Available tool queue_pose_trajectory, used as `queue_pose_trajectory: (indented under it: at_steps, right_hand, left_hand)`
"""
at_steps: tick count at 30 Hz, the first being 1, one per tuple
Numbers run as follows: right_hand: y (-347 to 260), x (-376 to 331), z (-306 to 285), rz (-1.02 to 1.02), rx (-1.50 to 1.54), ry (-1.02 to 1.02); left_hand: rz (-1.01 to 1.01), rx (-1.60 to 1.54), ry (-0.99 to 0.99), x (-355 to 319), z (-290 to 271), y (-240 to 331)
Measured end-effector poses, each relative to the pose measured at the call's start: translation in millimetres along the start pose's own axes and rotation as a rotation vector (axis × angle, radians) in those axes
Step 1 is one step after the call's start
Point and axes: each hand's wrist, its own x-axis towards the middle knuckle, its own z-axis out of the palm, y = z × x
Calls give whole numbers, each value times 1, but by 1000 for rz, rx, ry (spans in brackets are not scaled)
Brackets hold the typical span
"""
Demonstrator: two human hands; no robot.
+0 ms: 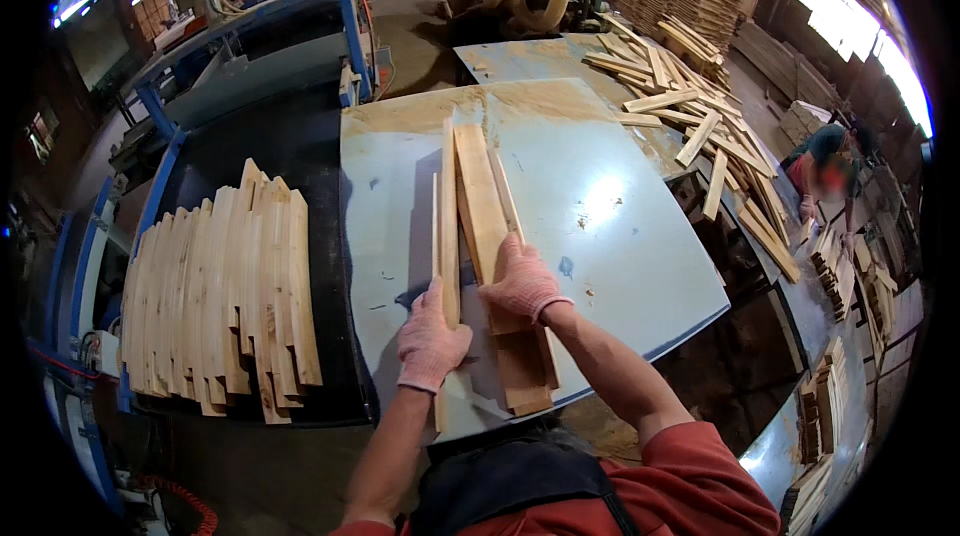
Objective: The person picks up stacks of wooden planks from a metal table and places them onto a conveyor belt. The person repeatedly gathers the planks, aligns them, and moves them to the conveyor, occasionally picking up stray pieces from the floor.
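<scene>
My left hand (430, 344), in a pink work glove, grips a thin wooden slat (448, 206) standing on its edge on the pale blue table (600, 206). My right hand (522, 281), also gloved, presses down on a small stack of flat wooden boards (482, 198) lying lengthwise just right of that slat. The boards run from near the table's front edge toward its far side.
A row of several wooden slats (225, 296) lies on the black belt of a blue machine (250, 56) to my left. Loose boards (690, 106) are piled on a second table at the back right. Another person (830, 171) bends over stacks at the right.
</scene>
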Motion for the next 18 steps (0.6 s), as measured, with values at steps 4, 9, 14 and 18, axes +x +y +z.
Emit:
queue_pose_trajectory:
  at_steps: [4, 9, 14, 18]
  right_hand:
    - [21, -2, -15, 17, 93, 21]
    - [47, 7, -17, 21, 145, 14]
    - [132, 25, 0, 96, 494, 157]
    - [135, 0, -37, 180, 272, 128]
  left_hand:
    - [-127, 129, -128, 32, 6, 11]
    - [-208, 84, -167, 45, 0, 17]
    - [-253, 8, -189, 48, 1, 3]
    - [-251, 4, -132, 32, 8, -3]
